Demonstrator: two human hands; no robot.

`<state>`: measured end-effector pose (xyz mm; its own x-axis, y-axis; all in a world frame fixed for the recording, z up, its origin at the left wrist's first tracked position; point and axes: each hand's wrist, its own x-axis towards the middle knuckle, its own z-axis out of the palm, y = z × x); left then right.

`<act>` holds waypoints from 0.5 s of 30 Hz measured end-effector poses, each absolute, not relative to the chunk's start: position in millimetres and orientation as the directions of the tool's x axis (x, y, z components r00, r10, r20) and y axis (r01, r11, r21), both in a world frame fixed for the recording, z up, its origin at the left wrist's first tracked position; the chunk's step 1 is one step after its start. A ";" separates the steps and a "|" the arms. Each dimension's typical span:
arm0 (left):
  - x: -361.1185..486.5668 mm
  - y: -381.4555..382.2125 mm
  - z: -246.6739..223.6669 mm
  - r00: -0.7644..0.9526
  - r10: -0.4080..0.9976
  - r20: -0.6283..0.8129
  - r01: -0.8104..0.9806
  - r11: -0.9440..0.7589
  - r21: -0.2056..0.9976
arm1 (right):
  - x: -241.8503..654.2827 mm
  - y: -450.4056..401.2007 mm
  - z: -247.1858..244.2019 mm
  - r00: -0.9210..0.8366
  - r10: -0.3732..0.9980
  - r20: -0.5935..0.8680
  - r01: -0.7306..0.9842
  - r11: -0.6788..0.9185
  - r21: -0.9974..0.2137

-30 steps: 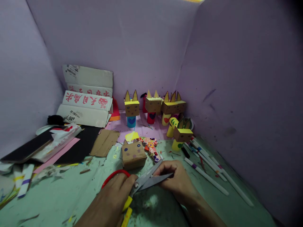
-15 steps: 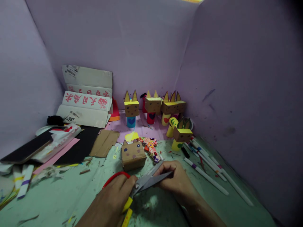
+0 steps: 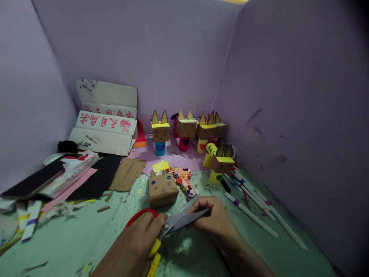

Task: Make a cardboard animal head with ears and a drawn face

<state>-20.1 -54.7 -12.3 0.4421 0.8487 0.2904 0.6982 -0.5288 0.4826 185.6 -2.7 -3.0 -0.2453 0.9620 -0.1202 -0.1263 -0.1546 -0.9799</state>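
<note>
Lilac walls enclose the green worktop, strewn with scraps. Cat-eared figures stand toward its back edge, probably kept clear of the blades. A cardboard box head sits nearer the middle, perhaps for easy reach. Before it, toward the front edge, the left hand grips the scissors, blades parted at the right hand, its fingers curled closed; what they hold, I cannot tell.

Rear left of bench: white cardboard, red characters, before lilac wall. Black sheet beside brown cardboard piece. Right: white pens, scattered.
</note>
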 end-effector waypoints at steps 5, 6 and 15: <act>-21.3 -54.2 -16.6 0.431 0.853 0.295 0.688 -0.522 0.505 | 184.5 -3.1 -1.0 -0.248 0.962 -0.116 -0.139 -0.154 -0.978; -21.4 -54.2 -16.9 0.426 0.854 0.299 0.683 -0.520 0.512 | 184.4 -3.2 -0.6 -0.250 0.961 -0.118 -0.139 -0.157 -0.978; -20.5 -55.6 -20.6 0.409 0.852 0.328 0.693 -0.524 0.495 | 184.7 -3.1 -3.2 -0.271 0.960 -0.074 -0.139 -0.115 -0.984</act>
<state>-20.5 -55.6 -20.6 0.4088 0.8516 0.3281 0.6934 -0.5236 0.4950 184.7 -3.1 -3.2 -0.2707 0.9598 -0.0741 -0.1389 -0.1151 -0.9836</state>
